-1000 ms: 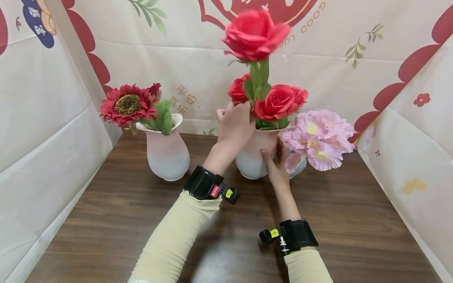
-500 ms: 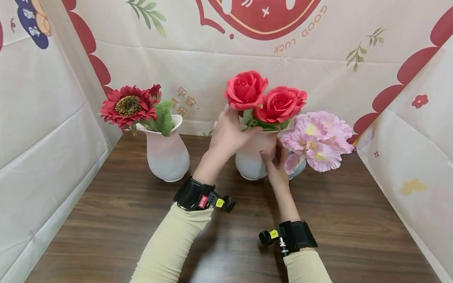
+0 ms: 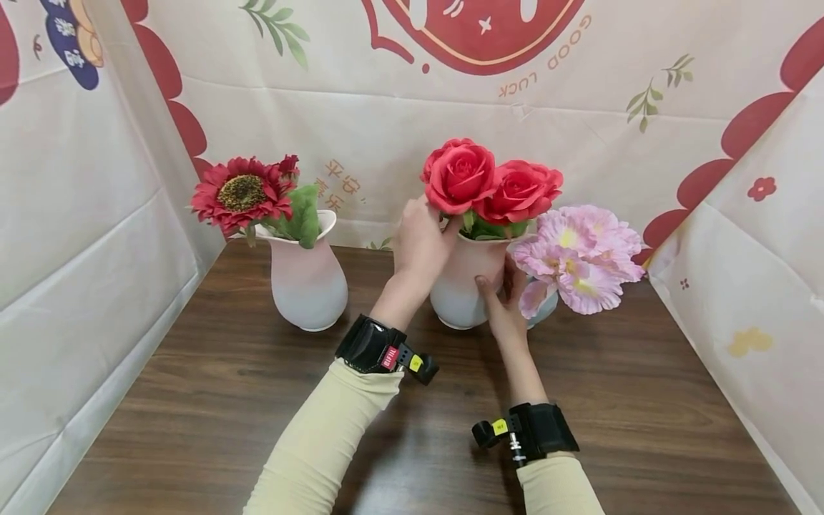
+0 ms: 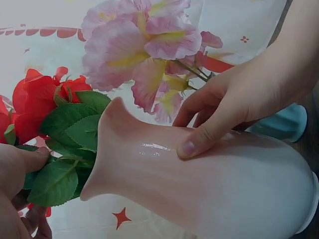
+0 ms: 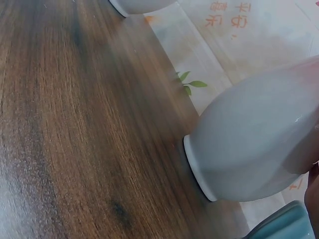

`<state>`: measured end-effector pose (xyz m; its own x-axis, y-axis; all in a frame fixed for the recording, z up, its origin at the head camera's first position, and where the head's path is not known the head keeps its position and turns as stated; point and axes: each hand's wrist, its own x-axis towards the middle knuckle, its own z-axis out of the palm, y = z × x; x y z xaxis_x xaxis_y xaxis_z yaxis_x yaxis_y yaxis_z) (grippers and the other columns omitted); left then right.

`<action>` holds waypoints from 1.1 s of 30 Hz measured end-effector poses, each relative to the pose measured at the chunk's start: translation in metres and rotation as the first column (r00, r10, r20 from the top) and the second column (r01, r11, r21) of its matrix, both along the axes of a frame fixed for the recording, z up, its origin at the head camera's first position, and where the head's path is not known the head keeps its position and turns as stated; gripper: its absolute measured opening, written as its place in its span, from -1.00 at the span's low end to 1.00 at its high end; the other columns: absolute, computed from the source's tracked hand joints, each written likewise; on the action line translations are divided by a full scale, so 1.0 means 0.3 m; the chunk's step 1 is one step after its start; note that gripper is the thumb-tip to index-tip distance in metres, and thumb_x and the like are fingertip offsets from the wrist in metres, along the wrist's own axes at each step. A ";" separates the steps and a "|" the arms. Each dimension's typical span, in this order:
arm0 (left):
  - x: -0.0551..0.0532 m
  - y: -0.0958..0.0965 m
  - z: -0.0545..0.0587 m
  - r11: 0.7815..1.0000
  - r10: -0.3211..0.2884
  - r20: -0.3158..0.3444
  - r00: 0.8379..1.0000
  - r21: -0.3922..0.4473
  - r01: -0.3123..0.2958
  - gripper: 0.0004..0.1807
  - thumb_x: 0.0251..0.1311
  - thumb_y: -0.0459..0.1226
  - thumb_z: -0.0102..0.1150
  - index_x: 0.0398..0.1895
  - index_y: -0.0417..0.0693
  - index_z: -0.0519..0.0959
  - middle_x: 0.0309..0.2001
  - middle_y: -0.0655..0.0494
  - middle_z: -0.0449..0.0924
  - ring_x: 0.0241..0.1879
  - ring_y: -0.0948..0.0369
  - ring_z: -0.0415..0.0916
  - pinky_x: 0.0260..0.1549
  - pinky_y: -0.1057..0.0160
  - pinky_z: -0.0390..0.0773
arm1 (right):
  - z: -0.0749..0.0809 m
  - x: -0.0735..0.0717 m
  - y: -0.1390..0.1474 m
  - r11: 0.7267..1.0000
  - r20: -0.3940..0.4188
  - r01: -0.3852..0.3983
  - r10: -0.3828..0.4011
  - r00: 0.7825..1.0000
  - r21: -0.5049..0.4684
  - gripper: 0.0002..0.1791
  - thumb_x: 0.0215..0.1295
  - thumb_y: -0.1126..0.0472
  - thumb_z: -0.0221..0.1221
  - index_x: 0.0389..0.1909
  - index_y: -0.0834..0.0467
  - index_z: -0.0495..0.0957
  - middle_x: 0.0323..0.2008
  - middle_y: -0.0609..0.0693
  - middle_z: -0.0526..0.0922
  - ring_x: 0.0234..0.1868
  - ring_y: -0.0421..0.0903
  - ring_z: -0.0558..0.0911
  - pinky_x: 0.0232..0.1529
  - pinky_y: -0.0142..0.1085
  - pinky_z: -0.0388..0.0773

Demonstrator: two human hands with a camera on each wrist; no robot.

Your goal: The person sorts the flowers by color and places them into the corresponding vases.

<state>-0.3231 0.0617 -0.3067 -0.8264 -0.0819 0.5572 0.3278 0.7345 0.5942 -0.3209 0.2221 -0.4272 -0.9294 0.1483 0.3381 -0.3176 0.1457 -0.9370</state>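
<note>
In the head view, my left hand (image 3: 420,247) pinches a red rose (image 3: 460,177) just below its bloom, at the mouth of a pink-to-white vase (image 3: 458,290). A second red rose (image 3: 520,192) stands beside it in the same vase. The left wrist view shows the left thumb (image 4: 35,159) against the green rose leaves (image 4: 55,181) at the flared rim; the stem between the fingers is mostly hidden. My right hand (image 3: 506,315) grips the vase's right side, thumb in front and fingers behind. The vase stands upright on the wooden table (image 3: 438,443).
Left of the hands, a matching vase (image 3: 307,286) holds a dark red sunflower-like bloom (image 3: 241,193). Close on the right, pink flowers (image 3: 586,257) lean out of a light blue vase (image 3: 543,307). A printed cloth (image 3: 360,114) hangs behind the table.
The rose in my left hand came down from high above the vase to rim level. The left hand shifted, then closed in below the bloom. My right hand stayed on the vase.
</note>
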 end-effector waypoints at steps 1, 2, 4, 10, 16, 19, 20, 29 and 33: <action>0.000 -0.003 -0.001 1.000 -0.006 -0.004 1.000 -0.010 0.006 -0.66 0.27 -0.06 0.30 0.03 0.00 0.62 -0.14 0.06 0.66 -0.10 0.12 0.55 -0.24 0.15 0.60 | 0.002 0.002 -0.001 1.000 -0.001 0.003 -0.003 1.000 0.002 -0.24 0.39 0.30 0.15 0.51 0.29 0.03 0.48 0.23 0.16 0.54 0.09 0.13 0.59 -0.05 0.00; 0.001 -0.007 -0.005 1.000 -0.018 -0.003 1.000 -0.015 0.018 -0.60 0.26 -0.05 0.31 0.10 0.00 0.59 -0.05 0.06 0.65 -0.03 0.11 0.53 -0.17 0.14 0.60 | 0.003 0.003 -0.003 1.000 -0.004 0.004 -0.004 1.000 0.004 -0.24 0.39 0.29 0.16 0.51 0.29 0.03 0.48 0.23 0.17 0.54 0.09 0.14 0.59 -0.05 0.01; 0.006 -0.023 -0.017 0.999 -0.046 0.005 0.999 -0.018 0.047 -0.48 0.22 -0.03 0.34 0.20 0.01 0.53 0.07 0.07 0.61 0.06 0.10 0.50 -0.06 0.12 0.60 | 0.004 0.001 -0.003 1.000 -0.013 0.007 -0.007 1.000 0.009 -0.24 0.39 0.29 0.16 0.51 0.29 0.04 0.48 0.24 0.17 0.54 0.09 0.14 0.59 -0.06 0.01; 0.025 -0.099 -0.082 0.995 -0.100 0.034 0.994 0.018 0.100 -0.52 0.21 -0.02 0.35 0.14 0.03 0.53 0.08 0.09 0.54 0.12 0.12 0.45 0.09 0.11 0.55 | 0.002 -0.020 0.008 0.999 -0.046 -0.010 0.012 0.999 0.044 -0.24 0.39 0.31 0.17 0.51 0.30 0.05 0.49 0.24 0.17 0.55 0.09 0.14 0.59 -0.05 0.02; 0.031 -0.169 -0.153 0.994 -0.100 0.096 0.990 -0.026 0.103 -0.43 0.22 0.00 0.34 0.28 0.10 0.47 0.24 0.12 0.51 0.29 0.10 0.41 0.28 0.08 0.46 | -0.045 -0.061 0.051 0.989 -0.005 -0.001 0.002 1.000 0.151 -0.20 0.41 0.16 0.18 0.55 0.13 0.01 0.53 0.11 0.12 0.57 0.05 0.10 0.59 -0.04 0.00; 0.029 -0.192 -0.176 0.991 -0.111 0.124 0.986 -0.055 0.118 -0.33 0.21 0.01 0.35 0.36 0.12 0.40 0.36 0.13 0.42 0.40 0.10 0.32 0.38 0.07 0.37 | -0.074 -0.064 0.072 0.964 0.014 0.023 -0.028 1.000 0.266 -0.14 0.41 -0.02 0.19 0.58 -0.02 -0.06 0.55 0.03 0.08 0.59 0.01 0.07 0.58 0.00 0.01; 0.029 -0.197 -0.181 0.990 -0.116 0.126 0.985 -0.070 0.125 -0.30 0.20 0.02 0.35 0.39 0.11 0.38 0.39 0.11 0.39 0.43 0.09 0.30 0.40 0.06 0.34 | -0.078 -0.055 0.076 0.949 0.014 0.041 -0.048 0.999 0.313 -0.11 0.40 -0.07 0.19 0.59 -0.04 -0.08 0.56 0.04 0.07 0.59 0.04 0.07 0.57 0.05 0.03; 0.056 -0.241 -0.169 0.964 -0.097 0.196 0.976 -0.225 0.141 -0.05 0.14 0.18 0.33 0.54 0.11 0.17 0.57 0.08 0.10 0.57 0.05 0.01 0.54 0.02 0.08 | -0.045 0.102 0.085 0.719 0.014 0.078 -0.121 0.993 0.690 -0.03 0.37 -0.18 0.19 0.55 0.21 -0.05 0.49 0.37 0.15 0.36 0.43 0.34 0.23 0.29 0.39; 0.064 -0.256 -0.152 0.945 -0.093 0.228 0.969 -0.285 0.158 0.05 0.10 0.24 0.32 0.58 0.10 0.09 0.60 0.07 0.00 0.60 0.03 -0.10 0.57 0.00 -0.04 | 0.020 0.167 0.073 0.609 0.082 -0.052 -0.022 0.996 0.791 -0.05 0.34 -0.24 0.18 0.50 0.26 0.09 0.48 0.33 0.19 0.42 0.36 0.30 0.30 0.26 0.36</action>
<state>-0.3039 -0.0150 -0.3523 -0.9190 0.1736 0.3540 0.3216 0.8494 0.4185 -0.2708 0.2440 -0.4212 -0.9563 -0.1577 0.2462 -0.2614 0.8385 -0.4781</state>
